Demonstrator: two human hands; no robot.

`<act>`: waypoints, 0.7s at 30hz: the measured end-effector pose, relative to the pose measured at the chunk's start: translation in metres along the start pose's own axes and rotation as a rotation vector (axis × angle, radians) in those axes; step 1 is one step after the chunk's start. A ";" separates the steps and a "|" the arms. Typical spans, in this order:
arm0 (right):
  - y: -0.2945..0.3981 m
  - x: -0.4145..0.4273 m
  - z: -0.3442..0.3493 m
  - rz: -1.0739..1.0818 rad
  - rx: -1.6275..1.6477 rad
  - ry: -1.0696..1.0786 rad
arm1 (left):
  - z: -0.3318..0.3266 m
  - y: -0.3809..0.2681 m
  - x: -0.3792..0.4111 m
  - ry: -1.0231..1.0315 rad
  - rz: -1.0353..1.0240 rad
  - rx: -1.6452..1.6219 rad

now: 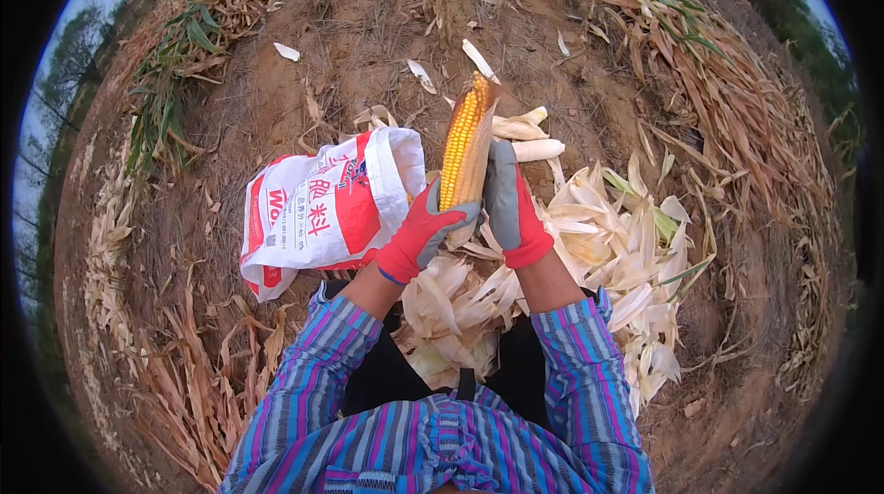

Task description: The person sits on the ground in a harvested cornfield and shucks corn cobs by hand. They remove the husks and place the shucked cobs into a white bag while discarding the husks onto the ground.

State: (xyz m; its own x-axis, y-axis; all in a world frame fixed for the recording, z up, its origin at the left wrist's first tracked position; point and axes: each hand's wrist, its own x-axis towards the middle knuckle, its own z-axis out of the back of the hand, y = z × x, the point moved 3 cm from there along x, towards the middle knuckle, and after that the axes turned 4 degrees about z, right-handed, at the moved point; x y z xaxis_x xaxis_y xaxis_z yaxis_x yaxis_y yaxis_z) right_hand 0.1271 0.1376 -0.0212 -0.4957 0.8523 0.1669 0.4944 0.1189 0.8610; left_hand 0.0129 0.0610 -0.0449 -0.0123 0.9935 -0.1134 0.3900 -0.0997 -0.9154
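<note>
An ear of corn (464, 142), partly husked, stands tilted in front of me with its yellow kernels bare on the left side. Pale husk (476, 176) still covers its right side, and brown silk shows at the tip. My left hand (429, 226), in a red and grey work glove, grips the lower end, the thumb lying across it. Against the husk on the right presses my right hand (510, 200), gloved alike; its fingertips are partly hidden behind the ear. Just left of my left hand lies a white and red woven fertilizer sack (321, 207), its mouth facing right.
Stripped husks (587, 231) are heaped at the right and between my legs. Unhusked ears (521, 126) lie on the soil beyond my right hand. Cut corn stalks (718, 86) line the right, with more stalks (179, 66) at the left. Loose husk pieces dot the soil (359, 45).
</note>
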 end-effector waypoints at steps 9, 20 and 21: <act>0.020 0.016 -0.005 0.085 0.188 0.071 | 0.012 -0.011 -0.016 0.030 -0.009 0.173; 0.015 0.005 0.000 0.237 0.171 -0.242 | 0.004 -0.006 -0.015 0.027 -0.186 0.647; 0.011 0.007 0.002 0.244 0.180 -0.273 | 0.006 -0.003 -0.014 0.030 -0.200 0.630</act>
State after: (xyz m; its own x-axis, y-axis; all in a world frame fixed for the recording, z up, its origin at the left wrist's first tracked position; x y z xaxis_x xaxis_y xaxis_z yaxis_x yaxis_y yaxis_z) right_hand 0.1304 0.1464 -0.0120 -0.1523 0.9677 0.2010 0.7031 -0.0368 0.7101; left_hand 0.0067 0.0471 -0.0430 0.0006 0.9964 0.0844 -0.2306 0.0823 -0.9696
